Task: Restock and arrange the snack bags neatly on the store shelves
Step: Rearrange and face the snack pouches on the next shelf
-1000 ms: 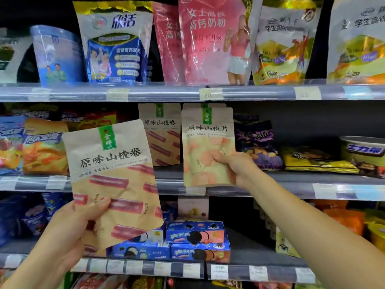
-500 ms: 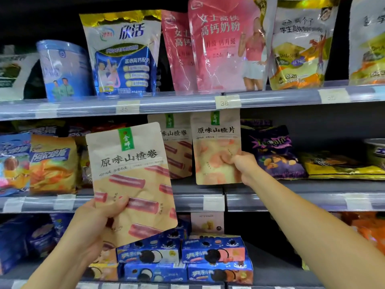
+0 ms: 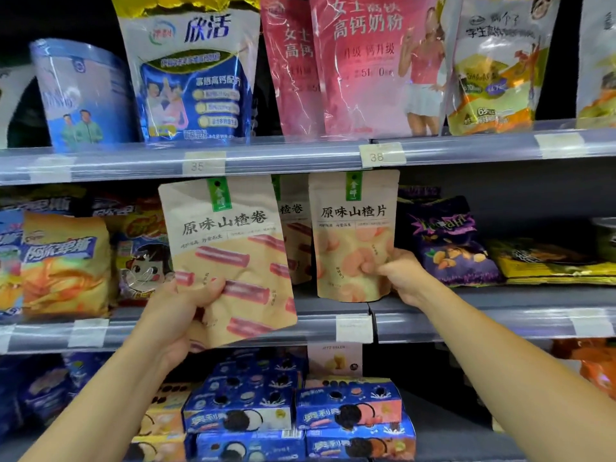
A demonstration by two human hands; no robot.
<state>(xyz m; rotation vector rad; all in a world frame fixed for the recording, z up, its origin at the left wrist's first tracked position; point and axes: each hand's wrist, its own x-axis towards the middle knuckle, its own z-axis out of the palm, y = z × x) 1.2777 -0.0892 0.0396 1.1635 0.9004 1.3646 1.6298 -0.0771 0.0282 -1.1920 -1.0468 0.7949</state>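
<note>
Middle shelf (image 3: 466, 323) is the landmark: in front of its edge, the left hand (image 3: 176, 315) clamps the hawthorn roll bag (image 3: 230, 258) by its lower corner. Right hand (image 3: 405, 273) pinches the hawthorn slice bag (image 3: 353, 235), bottom resting on that shelf.

A blue tub (image 3: 78, 98) stood at the left of the top shelf. Paper price tags were stuck to that shelf's front rail, one reading 35 (image 3: 204, 164) and another reading 38 (image 3: 381, 156). Down on the lowest shelf, blue cookie boxes (image 3: 300, 416) were stacked in two rows, with a small beige box (image 3: 335, 360) standing behind them.
</note>
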